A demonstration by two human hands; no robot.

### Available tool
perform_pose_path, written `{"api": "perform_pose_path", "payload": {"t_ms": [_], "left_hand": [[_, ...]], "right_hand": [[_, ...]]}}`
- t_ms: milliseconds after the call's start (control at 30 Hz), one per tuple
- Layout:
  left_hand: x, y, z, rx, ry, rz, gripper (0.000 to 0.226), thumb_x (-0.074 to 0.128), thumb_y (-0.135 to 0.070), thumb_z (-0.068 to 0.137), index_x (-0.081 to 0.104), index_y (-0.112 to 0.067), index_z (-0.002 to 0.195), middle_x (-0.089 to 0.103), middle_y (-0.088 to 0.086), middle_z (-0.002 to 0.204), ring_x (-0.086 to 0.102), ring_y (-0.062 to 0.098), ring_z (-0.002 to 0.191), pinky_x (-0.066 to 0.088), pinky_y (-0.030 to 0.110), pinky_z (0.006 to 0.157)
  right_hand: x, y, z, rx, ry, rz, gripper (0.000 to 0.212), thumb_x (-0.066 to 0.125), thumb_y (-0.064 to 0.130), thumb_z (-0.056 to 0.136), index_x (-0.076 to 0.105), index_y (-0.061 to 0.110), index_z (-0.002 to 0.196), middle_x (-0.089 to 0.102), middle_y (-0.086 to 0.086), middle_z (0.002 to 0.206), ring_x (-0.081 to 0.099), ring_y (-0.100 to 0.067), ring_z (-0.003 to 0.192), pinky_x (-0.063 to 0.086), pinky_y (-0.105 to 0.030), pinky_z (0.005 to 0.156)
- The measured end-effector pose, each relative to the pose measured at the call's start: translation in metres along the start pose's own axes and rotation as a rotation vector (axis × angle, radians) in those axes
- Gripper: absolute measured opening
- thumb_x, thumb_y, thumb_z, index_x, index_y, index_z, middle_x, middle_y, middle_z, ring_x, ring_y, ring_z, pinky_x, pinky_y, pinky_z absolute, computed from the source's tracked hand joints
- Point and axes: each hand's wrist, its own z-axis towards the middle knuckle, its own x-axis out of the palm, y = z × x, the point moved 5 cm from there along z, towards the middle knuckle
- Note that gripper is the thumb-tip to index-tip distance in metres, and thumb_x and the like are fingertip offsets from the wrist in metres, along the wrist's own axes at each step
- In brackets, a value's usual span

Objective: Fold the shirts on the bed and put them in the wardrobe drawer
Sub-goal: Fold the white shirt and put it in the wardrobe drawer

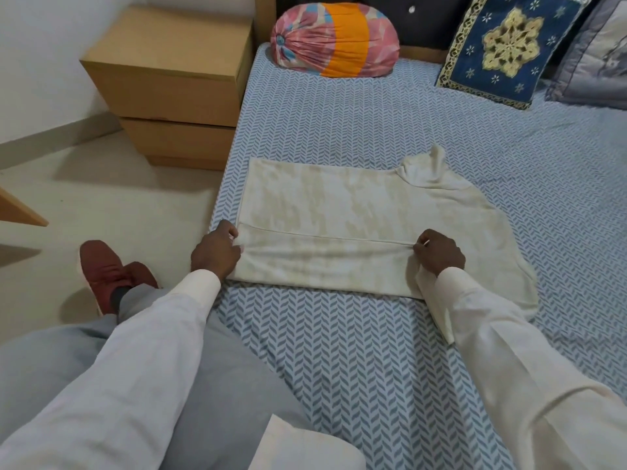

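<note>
Left hand & right hand, fingers curled, each pinch one end of the near flap's edge on the cream shirt, which lies flat across the bed w/ its near long side turned over toward the middle. For a clean fold, by my judgement, both pinches shd hold that edge taut, level & parallel to the far side, then press the crease down w/o dragging the layer beneath; the loose neck & shoulder at the right end want squaring after. Wardrobe drawer: not in view.
</note>
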Motion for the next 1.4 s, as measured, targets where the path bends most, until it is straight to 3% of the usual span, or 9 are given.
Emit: {"api": "perform_pose_path", "payload": {"t_ms": [200, 333, 467, 600, 833, 967, 1100, 1300, 1400], "left_hand": [[0.017, -0.044, -0.015, 0.358, -0.234, 0.388, 0.038, 0.066, -0.016, 0.076, 0.063, -0.010, 0.113, 0.055, 0.016, 0.111, 0.051, 0.038, 0.100, 0.048, 0.045, 0.080], [0.056, -0.095, -0.027, 0.626, -0.118, 0.437, 0.030, 0.063, -0.014, 0.076, 0.071, -0.009, 0.104, 0.065, 0.017, 0.102, 0.060, 0.040, 0.092, 0.051, 0.046, 0.073], [0.056, -0.084, -0.003, 0.362, -0.064, 0.612, 0.037, 0.047, -0.012, 0.086, 0.057, -0.010, 0.122, 0.056, 0.019, 0.122, 0.049, 0.038, 0.115, 0.037, 0.049, 0.099], [0.041, -0.068, 0.013, 0.336, -0.137, 0.669, 0.033, 0.038, -0.006, 0.082, 0.061, 0.004, 0.104, 0.056, 0.030, 0.100, 0.053, 0.044, 0.099, 0.037, 0.058, 0.093], [0.032, -0.071, 0.015, 0.296, -0.139, 0.646, 0.038, 0.039, -0.007, 0.086, 0.054, 0.003, 0.119, 0.051, 0.032, 0.114, 0.048, 0.046, 0.107, 0.036, 0.054, 0.096], [0.076, -0.115, -0.019, 0.491, 0.126, 0.491, 0.062, 0.040, -0.040, 0.094, 0.035, -0.011, 0.148, 0.035, 0.024, 0.147, 0.034, 0.043, 0.133, 0.036, 0.049, 0.104], [0.128, -0.136, -0.064, 0.516, 0.491, 0.577, 0.083, 0.034, -0.069, 0.091, -0.003, -0.034, 0.155, -0.007, 0.005, 0.164, -0.007, 0.034, 0.149, 0.007, 0.062, 0.114], [0.143, -0.125, -0.074, 0.471, 0.522, 0.638, 0.082, 0.021, -0.077, 0.089, -0.017, -0.040, 0.151, -0.029, -0.001, 0.159, -0.030, 0.033, 0.144, -0.011, 0.072, 0.107], [0.143, -0.122, -0.077, 0.475, 0.504, 0.644, 0.082, 0.013, -0.080, 0.086, -0.021, -0.041, 0.149, -0.032, -0.002, 0.157, -0.032, 0.033, 0.143, -0.014, 0.071, 0.106]], "right_hand": [[-0.011, -0.002, -0.022, -0.118, -0.122, 0.056, 0.034, 0.067, 0.033, 0.081, 0.054, 0.023, 0.110, 0.058, -0.003, 0.108, 0.053, -0.029, 0.107, 0.044, -0.040, 0.088], [-0.017, -0.018, -0.065, -0.218, -0.108, 0.059, 0.038, 0.073, 0.041, 0.071, 0.048, 0.027, 0.095, 0.052, 0.003, 0.094, 0.053, -0.020, 0.087, 0.042, -0.034, 0.074], [-0.001, -0.053, -0.095, -0.258, 0.138, -0.177, 0.052, 0.076, 0.053, 0.065, 0.044, 0.028, 0.098, 0.050, 0.002, 0.097, 0.055, -0.022, 0.093, 0.049, -0.038, 0.076], [0.003, -0.079, -0.108, -0.258, 0.168, -0.284, 0.053, 0.074, 0.049, 0.068, 0.043, 0.025, 0.104, 0.046, 0.001, 0.101, 0.050, -0.025, 0.102, 0.049, -0.036, 0.075], [0.005, -0.076, -0.099, -0.262, 0.193, -0.382, 0.046, 0.069, 0.047, 0.075, 0.046, 0.025, 0.108, 0.054, -0.002, 0.113, 0.052, -0.025, 0.108, 0.044, -0.032, 0.072], [0.003, -0.069, -0.083, -0.229, 0.281, -0.431, 0.021, 0.060, 0.039, 0.085, 0.056, 0.030, 0.103, 0.062, 0.000, 0.114, 0.060, -0.026, 0.106, 0.044, -0.030, 0.075], [-0.036, -0.047, -0.040, -0.202, 0.427, -0.559, 0.013, 0.063, 0.030, 0.083, 0.067, 0.031, 0.095, 0.066, -0.006, 0.114, 0.062, -0.028, 0.108, 0.049, -0.031, 0.089], [-0.183, -0.040, 0.027, 0.022, -0.447, 0.119, 0.025, 0.062, 0.039, 0.085, 0.060, 0.029, 0.107, 0.069, -0.002, 0.113, 0.062, -0.026, 0.110, 0.047, -0.038, 0.092], [-0.204, -0.073, 0.024, 0.117, -0.473, 0.220, 0.027, 0.069, 0.038, 0.081, 0.064, 0.027, 0.106, 0.070, -0.005, 0.113, 0.062, -0.026, 0.111, 0.049, -0.038, 0.094]]}}
